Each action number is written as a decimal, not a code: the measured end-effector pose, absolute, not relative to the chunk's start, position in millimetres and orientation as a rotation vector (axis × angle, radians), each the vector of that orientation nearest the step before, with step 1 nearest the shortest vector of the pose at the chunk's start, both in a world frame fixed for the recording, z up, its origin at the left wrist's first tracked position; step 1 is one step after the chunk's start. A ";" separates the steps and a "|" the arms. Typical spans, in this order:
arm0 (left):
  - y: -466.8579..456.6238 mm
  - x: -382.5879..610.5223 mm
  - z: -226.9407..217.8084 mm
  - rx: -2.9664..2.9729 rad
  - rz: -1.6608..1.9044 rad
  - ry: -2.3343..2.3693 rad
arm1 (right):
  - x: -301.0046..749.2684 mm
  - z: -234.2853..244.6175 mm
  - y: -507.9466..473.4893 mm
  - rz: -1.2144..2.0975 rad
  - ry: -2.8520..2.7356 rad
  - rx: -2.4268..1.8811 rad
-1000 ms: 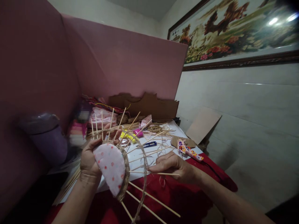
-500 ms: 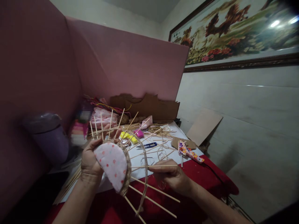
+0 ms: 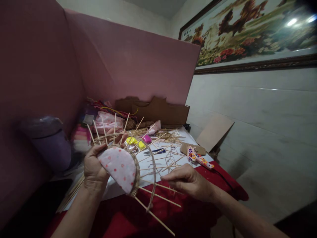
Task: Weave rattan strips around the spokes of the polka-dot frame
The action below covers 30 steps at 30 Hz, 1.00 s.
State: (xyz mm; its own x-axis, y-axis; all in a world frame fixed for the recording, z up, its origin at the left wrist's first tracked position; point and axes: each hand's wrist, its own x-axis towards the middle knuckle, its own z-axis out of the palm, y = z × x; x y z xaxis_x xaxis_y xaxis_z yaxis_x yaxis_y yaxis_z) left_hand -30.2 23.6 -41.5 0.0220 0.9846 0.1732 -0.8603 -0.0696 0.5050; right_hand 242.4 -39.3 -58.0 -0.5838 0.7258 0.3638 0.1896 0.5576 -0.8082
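My left hand [image 3: 95,167] is closed around the left edge of a half-round woven piece. A padded half circle of white cloth with red dots [image 3: 119,168] forms its middle, edged by a band of wound twine [image 3: 136,175]. Thin wooden sticks [image 3: 160,216] fan out from that edge, and an outer line of twine [image 3: 154,165] runs across them in an arc. Just right of this arc, my right hand [image 3: 189,181] is pinched with the index finger pointing left. A thin strand of twine appears to lead from the arc to its fingertips.
A flower-patterned glue gun [image 3: 199,158] lies on cardboard at the right. Blue-handled snips [image 3: 155,151], yellow packets [image 3: 136,142] and loose sticks lie behind the piece. A lilac bin [image 3: 53,145] stands left. Red cloth [image 3: 225,180] covers the table edge.
My right hand has moved slightly right and down, away from the stick it was touching. The woven piece has tilted a little and shifted left in my left hand.
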 end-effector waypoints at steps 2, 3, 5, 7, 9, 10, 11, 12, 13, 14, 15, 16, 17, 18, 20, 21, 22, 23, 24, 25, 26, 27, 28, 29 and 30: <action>23.0 -29.6 -41.4 0.569 1.542 0.280 | 245.2 -50.1 -41.6 0.930 -2.144 -0.788; 22.5 -29.1 -41.1 0.568 1.543 0.282 | 245.6 -46.0 -43.1 0.890 -2.175 -0.808; 21.7 -28.4 -40.4 0.559 1.552 0.279 | 244.5 -38.8 -46.3 0.791 -2.244 -0.833; 21.6 -28.1 -40.1 0.558 1.561 0.270 | 241.9 -33.6 -48.9 0.681 -2.310 -0.844; 22.0 -27.9 -40.0 0.564 1.568 0.272 | 238.6 -30.6 -50.1 0.571 -2.355 -0.831; 22.2 -27.6 -39.9 0.565 1.573 0.285 | 236.9 -29.6 -50.1 0.523 -2.364 -0.824; 22.2 -27.0 -39.6 0.566 1.580 0.303 | 235.3 -28.6 -49.7 0.479 -2.361 -0.819; 21.8 -26.2 -39.2 0.569 1.582 0.318 | 233.8 -27.5 -48.8 0.442 -2.351 -0.820; 21.2 -25.2 -38.6 0.574 1.579 0.330 | 232.7 -26.3 -47.4 0.411 -2.340 -0.825; 20.4 -24.1 -37.9 0.588 1.573 0.337 | 231.9 -25.0 -45.6 0.378 -2.328 -0.832; 19.4 -23.0 -37.2 0.605 1.559 0.338 | 231.4 -23.7 -43.4 0.347 -2.318 -0.842; 18.6 -22.1 -36.7 0.621 1.540 0.332 | 231.4 -22.5 -40.9 0.319 -2.310 -0.858; 17.9 -21.6 -36.4 0.632 1.519 0.321 | 231.7 -21.5 -38.4 0.300 -2.299 -0.880; 17.5 -21.4 -36.3 0.636 1.499 0.309 | 232.3 -20.9 -35.9 0.293 -2.287 -0.904; 17.5 -22.0 -36.8 0.627 1.472 0.286 | 233.5 -20.7 -32.3 0.300 -2.255 -0.948; 17.9 -22.5 -37.4 0.616 1.473 0.279 | 234.0 -20.9 -31.6 0.311 -2.242 -0.967; 18.5 -23.2 -38.1 0.604 1.486 0.276 | 234.1 -21.3 -31.9 0.319 -2.233 -0.979; 19.2 -23.7 -38.8 0.590 1.504 0.278 | 233.8 -21.8 -33.1 0.319 -2.227 -0.987; 19.9 -24.3 -39.5 0.576 1.522 0.281 | 233.2 -22.4 -35.1 0.314 -2.226 -0.991; 20.6 -24.7 -40.1 0.561 1.539 0.282 | 232.3 -23.2 -37.7 0.303 -2.228 -0.985; 21.3 -25.1 -40.7 0.551 1.554 0.277 | 231.0 -24.3 -40.8 0.287 -2.234 -0.970; 21.9 -25.4 -41.2 0.543 1.566 0.268 | 229.6 -25.7 -44.0 0.268 -2.242 -0.953; 22.4 -25.7 -41.6 0.539 1.571 0.254 | 228.1 -27.4 -47.1 0.247 -2.249 -0.940; 22.8 -25.9 -41.7 0.536 1.571 0.238 | 226.5 -29.5 -50.1 0.227 -2.255 -0.934; 23.0 -25.9 -41.6 0.532 1.562 0.226 | 224.9 -31.9 -52.9 0.211 -2.259 -0.936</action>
State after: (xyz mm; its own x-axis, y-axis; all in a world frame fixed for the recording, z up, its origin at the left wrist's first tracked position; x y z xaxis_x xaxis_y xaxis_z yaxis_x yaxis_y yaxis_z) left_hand -25.9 23.0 -41.6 0.0175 0.9811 0.1926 -0.8861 -0.0740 0.4575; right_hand 224.9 -52.9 -31.9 -0.5150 0.6769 0.5259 0.5681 0.7290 -0.3820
